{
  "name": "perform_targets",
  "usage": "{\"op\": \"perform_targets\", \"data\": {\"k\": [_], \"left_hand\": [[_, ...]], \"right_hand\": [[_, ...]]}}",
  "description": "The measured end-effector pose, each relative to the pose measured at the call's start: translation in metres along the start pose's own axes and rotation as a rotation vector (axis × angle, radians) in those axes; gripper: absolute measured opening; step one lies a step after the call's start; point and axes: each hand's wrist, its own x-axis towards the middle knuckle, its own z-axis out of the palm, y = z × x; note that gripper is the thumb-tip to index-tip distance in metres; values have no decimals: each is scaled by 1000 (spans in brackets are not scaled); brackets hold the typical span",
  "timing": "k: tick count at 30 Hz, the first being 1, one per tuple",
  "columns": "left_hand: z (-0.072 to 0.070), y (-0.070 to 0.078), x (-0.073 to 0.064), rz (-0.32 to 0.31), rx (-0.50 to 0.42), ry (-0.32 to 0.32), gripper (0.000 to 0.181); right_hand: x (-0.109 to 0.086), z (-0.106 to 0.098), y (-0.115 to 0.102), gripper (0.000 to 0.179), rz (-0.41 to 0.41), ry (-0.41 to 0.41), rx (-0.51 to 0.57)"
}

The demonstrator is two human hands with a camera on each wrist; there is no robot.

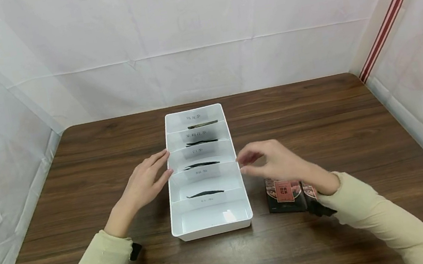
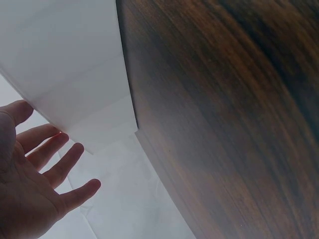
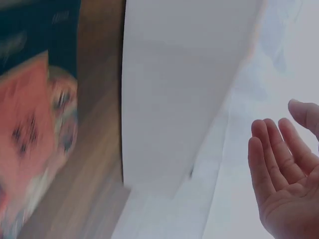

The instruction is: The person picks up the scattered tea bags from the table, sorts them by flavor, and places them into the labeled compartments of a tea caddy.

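Observation:
A white divided storage box point(image 1: 214, 230) stands lengthwise on the table, with labelled compartments. Thin dark packet edges point(image 1: 202, 165) show in several of them; the front compartment shows a bare bottom. My left hand point(image 1: 141, 183) rests its fingertips on the box's left rim, its fingers spread in the left wrist view. Beside the right rim hovers my right hand point(image 1: 271, 159), fingers loosely bent and nothing between them; in the right wrist view it is apart from the box wall point(image 3: 174, 74). Dark tea packets point(image 1: 284, 192) with red labels lie right of the box, partly hidden under my right forearm.
The brown wooden table point(image 1: 114, 142) reaches back to a white curtain wall point(image 1: 194, 70). White sheets also hang at both sides, with a red-striped strip point(image 1: 394, 9) in the right corner. A small black object point(image 1: 135, 251) shows by my left cuff.

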Motion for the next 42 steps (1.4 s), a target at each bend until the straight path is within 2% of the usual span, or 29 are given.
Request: {"op": "perform_targets", "data": {"k": [3, 5, 8, 11, 15, 18, 20, 24, 29, 38, 42], "left_hand": [[0, 0, 0, 2, 0, 5, 47], [0, 0, 0, 5, 5, 9, 47], [0, 0, 0, 9, 7, 13, 46], [0, 0, 0, 9, 7, 11, 46], [1, 0, 0, 4, 4, 5, 46], [1, -1, 0, 2, 4, 3, 47], [1, -1, 0, 1, 2, 3, 47], [1, 0, 0, 1, -1, 3, 47], [0, 0, 0, 7, 4, 8, 47], [0, 1, 0, -6, 1, -1, 47], [0, 0, 0, -7, 3, -1, 47]], "right_hand": [[-7, -24, -8, 16, 120, 43, 13], [-14, -38, -7, 16, 230, 38, 27], [-31, -52, 17, 20, 393, 1, 81], [-51, -60, 48, 30, 530, -47, 193], [-78, -65, 78, 43, 655, -62, 311], [-98, -70, 92, 47, 710, -64, 291], [-110, -74, 98, 47, 743, -62, 241], [-131, -80, 104, 44, 772, -69, 151], [-146, -81, 104, 39, 730, -106, 76], [-151, -71, 92, 38, 603, -162, -177], [-149, -69, 91, 35, 595, -181, -197]]}}
